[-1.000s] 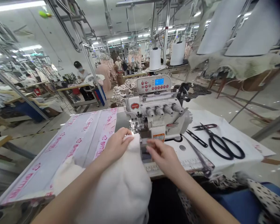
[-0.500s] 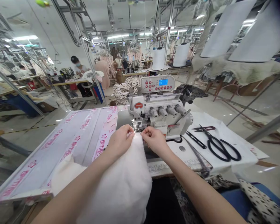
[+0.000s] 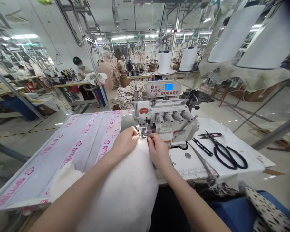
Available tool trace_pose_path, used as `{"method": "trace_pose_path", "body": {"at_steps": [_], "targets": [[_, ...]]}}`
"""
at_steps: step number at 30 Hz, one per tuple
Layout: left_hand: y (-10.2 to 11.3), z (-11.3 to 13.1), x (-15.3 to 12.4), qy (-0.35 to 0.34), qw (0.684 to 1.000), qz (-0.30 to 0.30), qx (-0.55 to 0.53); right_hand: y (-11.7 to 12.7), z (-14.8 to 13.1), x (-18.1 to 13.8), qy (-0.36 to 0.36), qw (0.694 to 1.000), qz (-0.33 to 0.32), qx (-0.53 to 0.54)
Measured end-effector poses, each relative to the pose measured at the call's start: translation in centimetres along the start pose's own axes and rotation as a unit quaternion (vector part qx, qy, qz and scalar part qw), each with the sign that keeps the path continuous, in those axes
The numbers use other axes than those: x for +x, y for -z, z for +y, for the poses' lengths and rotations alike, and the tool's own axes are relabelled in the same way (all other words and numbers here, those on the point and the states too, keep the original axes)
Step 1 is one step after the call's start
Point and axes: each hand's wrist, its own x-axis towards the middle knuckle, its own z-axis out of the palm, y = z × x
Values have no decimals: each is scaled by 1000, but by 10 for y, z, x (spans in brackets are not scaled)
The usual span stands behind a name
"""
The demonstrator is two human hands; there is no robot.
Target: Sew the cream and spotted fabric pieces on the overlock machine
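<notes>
A white fluffy fabric piece [image 3: 125, 180] runs from my lap up to the presser foot of an overlock sewing machine [image 3: 164, 112]. At the fabric's top edge, left of the foot, my left hand [image 3: 127, 140] pinches the cloth with bent fingers. My right hand [image 3: 158, 149] is closed on the fabric's right edge, just in front of the foot. Both hands are close to the lit needle area [image 3: 145, 130]. The fingertips partly hide the edge of the cloth.
Large black-handled scissors [image 3: 228, 154], thread snips [image 3: 202, 146] and a red-and-black tool [image 3: 210, 135] lie on white cloth at the right. Pink-printed plastic [image 3: 87, 138] covers the table at the left. Thread cones [image 3: 164, 62] stand behind. A person [image 3: 83, 72] sits at another machine.
My right hand has turned more upright, its fingers curling closer together at the fabric edge. My left hand has shifted slightly up and left. The camera view has moved a little.
</notes>
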Motion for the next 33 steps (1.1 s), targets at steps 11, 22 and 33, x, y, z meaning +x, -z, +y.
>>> {"method": "trace_pose_path", "body": {"at_steps": [11, 22, 33], "targets": [[24, -15, -9, 2, 995, -94, 37, 13, 26, -88, 6, 942, -240, 236], [19, -14, -15, -3, 994, -53, 93, 46, 13, -111, 54, 965, -228, 116], [11, -11, -3, 0, 991, -51, 126, 29, 24, -112, 71, 980, -174, 72]]}}
